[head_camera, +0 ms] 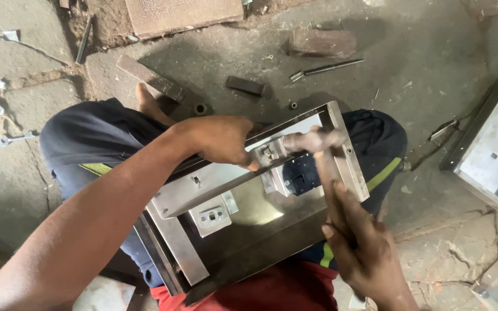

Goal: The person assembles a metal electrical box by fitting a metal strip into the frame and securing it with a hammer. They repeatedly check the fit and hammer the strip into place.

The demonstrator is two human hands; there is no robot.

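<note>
Here: right hand (364, 253) grip on hammer (318, 151), handle upright; left hand (220, 140) grips metal frame (341, 138).

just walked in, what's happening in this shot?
A person sits on a concrete floor with a shiny sheet-metal box frame across their lap. The left hand steadies a small metal bracket inside the frame. The right hand grips a wooden-handled hammer, head at the bracket.

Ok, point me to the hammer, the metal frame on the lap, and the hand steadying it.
hammer (313, 140): head view, on its blurred head over the frame's upper part.
metal frame (348, 152): head view, on its right side rail.
left hand (220, 140): head view, on the back of the hand gripping the frame's inner plate.
</note>
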